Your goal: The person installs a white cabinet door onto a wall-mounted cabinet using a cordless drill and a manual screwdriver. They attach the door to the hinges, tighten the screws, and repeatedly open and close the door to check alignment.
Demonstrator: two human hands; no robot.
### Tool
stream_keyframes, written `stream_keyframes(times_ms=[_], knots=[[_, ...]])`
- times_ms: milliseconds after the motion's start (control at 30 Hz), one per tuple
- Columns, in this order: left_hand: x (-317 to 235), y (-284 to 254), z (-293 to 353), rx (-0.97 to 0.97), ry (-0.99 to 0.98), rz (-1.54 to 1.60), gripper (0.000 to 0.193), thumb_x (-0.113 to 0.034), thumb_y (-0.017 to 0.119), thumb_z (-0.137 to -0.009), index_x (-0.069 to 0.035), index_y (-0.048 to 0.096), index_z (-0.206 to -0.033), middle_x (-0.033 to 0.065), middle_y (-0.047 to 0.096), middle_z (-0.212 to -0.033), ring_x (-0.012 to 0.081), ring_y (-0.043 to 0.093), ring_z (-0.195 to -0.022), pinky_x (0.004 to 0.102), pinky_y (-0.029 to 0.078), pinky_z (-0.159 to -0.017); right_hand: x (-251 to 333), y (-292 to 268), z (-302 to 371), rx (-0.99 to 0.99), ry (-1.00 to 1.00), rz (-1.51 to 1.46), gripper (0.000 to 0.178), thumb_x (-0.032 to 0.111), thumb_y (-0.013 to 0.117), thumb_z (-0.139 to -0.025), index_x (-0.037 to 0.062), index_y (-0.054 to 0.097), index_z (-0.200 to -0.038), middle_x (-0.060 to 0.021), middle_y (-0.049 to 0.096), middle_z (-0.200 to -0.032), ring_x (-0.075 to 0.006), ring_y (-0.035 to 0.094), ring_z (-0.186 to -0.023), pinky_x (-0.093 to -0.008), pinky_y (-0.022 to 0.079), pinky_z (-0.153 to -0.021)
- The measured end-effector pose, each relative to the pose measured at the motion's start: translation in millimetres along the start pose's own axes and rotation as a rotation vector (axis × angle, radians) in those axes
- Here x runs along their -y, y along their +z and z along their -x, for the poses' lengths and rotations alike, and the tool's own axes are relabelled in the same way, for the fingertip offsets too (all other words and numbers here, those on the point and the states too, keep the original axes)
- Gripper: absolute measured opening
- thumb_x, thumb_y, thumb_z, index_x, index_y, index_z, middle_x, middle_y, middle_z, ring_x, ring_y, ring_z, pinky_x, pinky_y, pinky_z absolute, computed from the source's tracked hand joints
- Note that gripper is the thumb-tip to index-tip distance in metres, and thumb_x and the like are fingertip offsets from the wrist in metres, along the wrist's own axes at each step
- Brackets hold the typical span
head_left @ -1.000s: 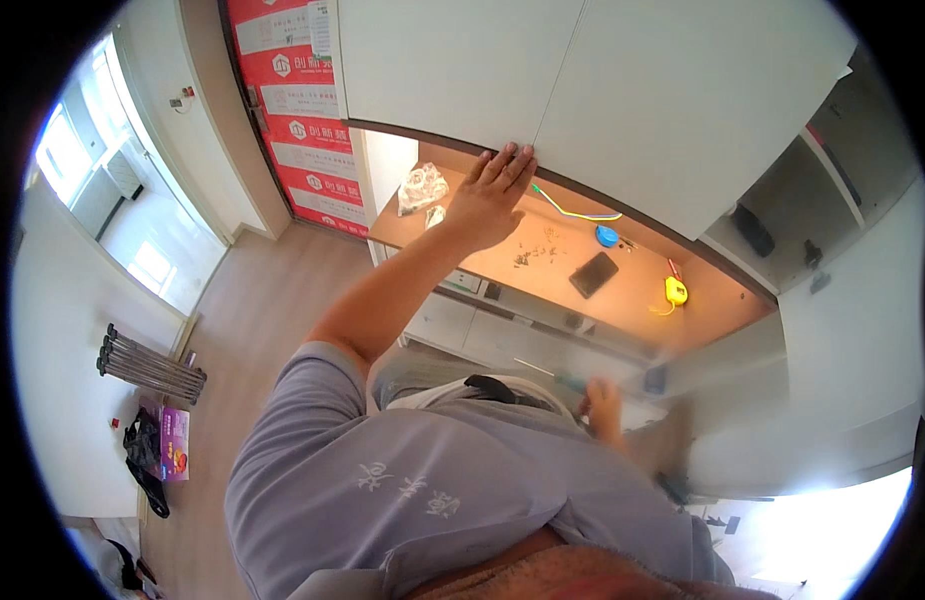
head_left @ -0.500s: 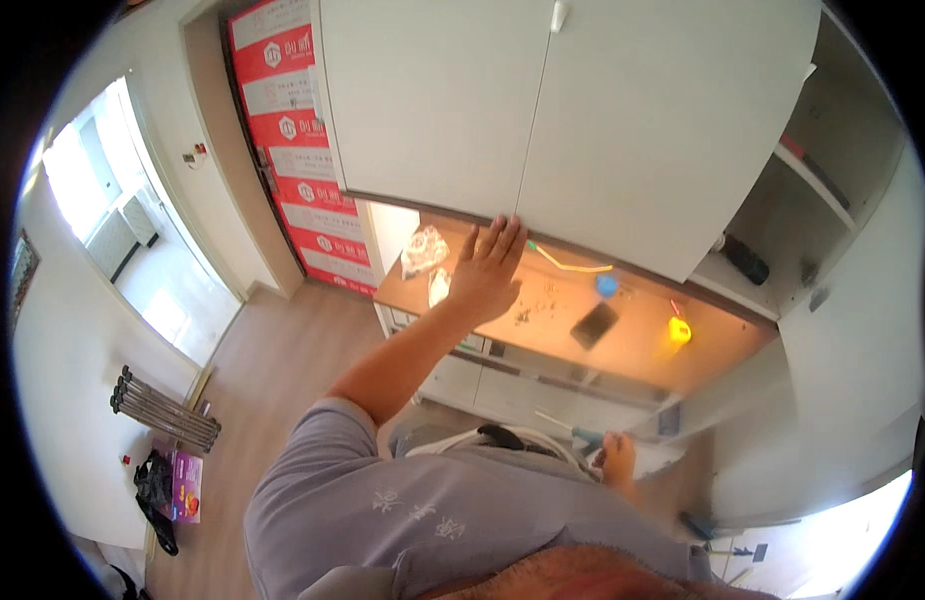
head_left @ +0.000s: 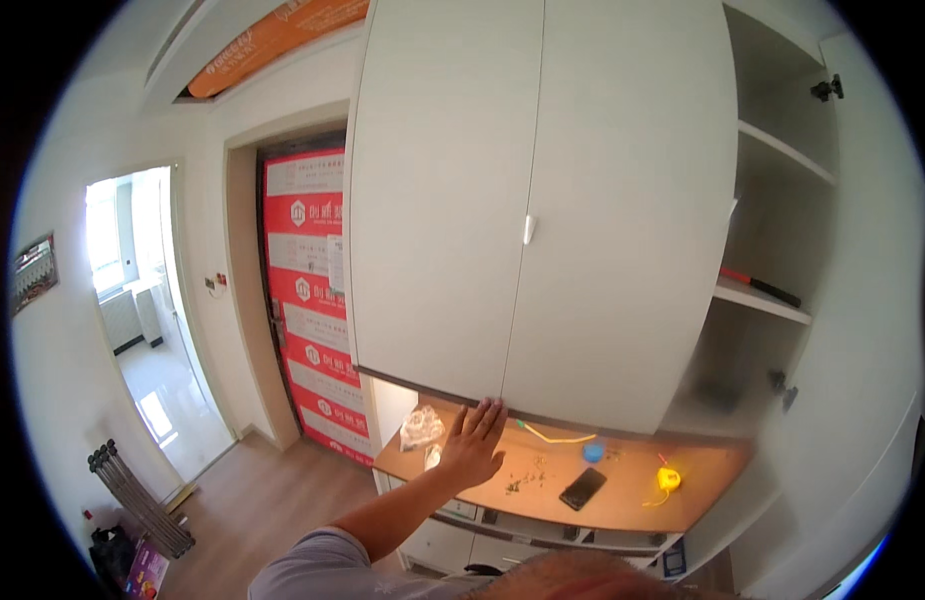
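Note:
My left hand (head_left: 472, 445) is open, its fingers stretched out and laid against the lower edge of the closed white cabinet doors (head_left: 437, 220), close to where the two meet. A small pale handle (head_left: 529, 230) sits at the seam above it. Below the hand, a wood-coloured counter (head_left: 532, 510) carries a black phone (head_left: 582, 489), a yellow tape measure (head_left: 667, 480), a blue round object (head_left: 593, 453) and a thin yellow strip (head_left: 557, 437). Small loose bits (head_left: 527, 475) lie scattered there. My right hand is out of view.
To the right, open shelves (head_left: 772, 300) hold a red-and-black handled tool (head_left: 760, 287); a tall white panel (head_left: 852, 330) with dark hinges (head_left: 827, 88) stands beside them. A crumpled plastic bag (head_left: 420, 430) lies at the counter's left. A red-and-white wrapped door (head_left: 317, 300) is further left.
The view has tilted up, showing more of the cabinet and shelves. My right hand, earlier low in view with a long thin tool, has left the picture. My left hand stays at the door edge.

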State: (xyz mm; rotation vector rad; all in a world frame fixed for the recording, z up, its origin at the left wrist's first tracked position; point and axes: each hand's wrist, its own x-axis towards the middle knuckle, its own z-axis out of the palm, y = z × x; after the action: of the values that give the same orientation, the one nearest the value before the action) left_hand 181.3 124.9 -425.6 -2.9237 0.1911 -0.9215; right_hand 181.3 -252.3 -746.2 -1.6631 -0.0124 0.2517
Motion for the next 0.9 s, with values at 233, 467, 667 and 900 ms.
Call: stream_keyframes(times_ms=[233,467,667,900], knots=[[0.6,4.9,-0.6,-0.019,0.017,0.0,0.089,-0.038,0.065,-0.089,-0.003,0.024,-0.159,0.0154,0.022,-0.167,0.0317,0.018,-0.155,0.0555,0.008,-0.124,-37.1,-7.9,-33.7,-0.038,-0.024,0.04,0.04,0.033,0.066,-0.098,0.0005,0.065,-0.122,-0.008,0.064,-0.071,-0.0167,0.058,-0.055,-0.0335,0.046,-0.052],[3.4,6.3,-2.1,-0.07,0.041,-0.036,0.089,-0.039,0.067,-0.088,-0.005,0.025,-0.159,0.0139,0.019,-0.168,0.0324,0.017,-0.155,0.0576,0.008,-0.124,-83.9,-13.0,-61.4,-0.071,-0.186,0.384,0.047,0.04,0.069,-0.094,0.0044,0.066,-0.124,-0.0145,0.071,-0.086,-0.025,0.068,-0.077,-0.0385,0.054,-0.07],[8.4,-15.7,-31.7,-0.187,0.029,-0.037,0.087,-0.036,0.067,-0.088,-0.006,0.027,-0.159,0.0135,0.021,-0.167,0.0351,0.019,-0.154,0.0608,0.013,-0.122,-106.0,-14.6,-70.1,-0.117,-0.158,0.425,0.047,0.043,0.067,-0.094,0.0078,0.066,-0.126,-0.0172,0.073,-0.097,-0.0277,0.069,-0.086,-0.0402,0.055,-0.076],[14.0,-3.5,-8.6,-0.107,0.041,-0.08,0.087,-0.036,0.067,-0.087,-0.006,0.028,-0.158,0.0124,0.022,-0.167,0.0336,0.02,-0.154,0.0593,0.009,-0.123,-51.2,-6.2,-20.4,-0.081,-0.024,0.271,0.05,0.045,0.066,-0.095,0.004,0.065,-0.124,-0.0163,0.072,-0.093,-0.0254,0.068,-0.079,-0.0392,0.054,-0.072]])
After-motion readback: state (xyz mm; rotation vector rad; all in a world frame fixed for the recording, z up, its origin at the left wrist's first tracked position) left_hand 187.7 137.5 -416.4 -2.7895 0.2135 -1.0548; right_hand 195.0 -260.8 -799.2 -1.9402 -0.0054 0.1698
